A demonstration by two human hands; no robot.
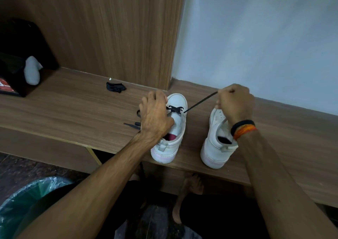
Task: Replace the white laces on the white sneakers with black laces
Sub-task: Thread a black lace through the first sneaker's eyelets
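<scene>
Two white sneakers stand on a wooden bench (73, 110), toes away from me. The left sneaker (171, 147) has a black lace (200, 101) threaded across its front eyelets. My left hand (155, 116) grips this sneaker's left side, fingers curled over the top. My right hand (236, 103) pinches the lace's free end and holds it taut, up and to the right of the shoe. The lace's other end (130, 125) lies on the bench beside my left hand. The right sneaker (215, 147) stands unlaced, partly hidden behind my right wrist.
A bundled second black lace (116, 87) lies further back on the bench. A black bag (16, 56) with a grey sock sits at far left. A green-lined bin (27, 202) stands on the floor at lower left. A wooden panel and white wall rise behind.
</scene>
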